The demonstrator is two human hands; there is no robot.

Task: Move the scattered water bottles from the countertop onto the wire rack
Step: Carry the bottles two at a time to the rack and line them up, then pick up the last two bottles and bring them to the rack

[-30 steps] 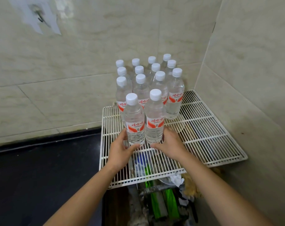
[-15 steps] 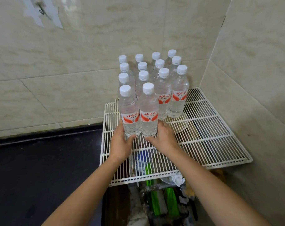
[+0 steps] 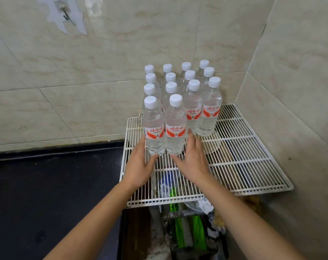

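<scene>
Several clear water bottles with white caps and red labels stand in rows at the back left of the white wire rack (image 3: 243,166). The front left bottle (image 3: 153,126) and the front right bottle (image 3: 175,126) stand upright on the rack, touching each other and the rows behind. My left hand (image 3: 140,164) cups the base of the front left bottle, thumb in front and fingers along its left side. On the other side, my right hand (image 3: 194,158) cups the base of the front right bottle, fingers stretched along its right side.
The rack sits in a tiled corner, its right half bare wire. A dark countertop (image 3: 56,194) lies to the left. Under and in front of the rack is clutter (image 3: 187,231) with green items and rags. A hook (image 3: 65,14) hangs on the back wall.
Both hands have slid the two front bottles back along the rack until they sit against the rows behind. The hands stay at the bottles' bases.
</scene>
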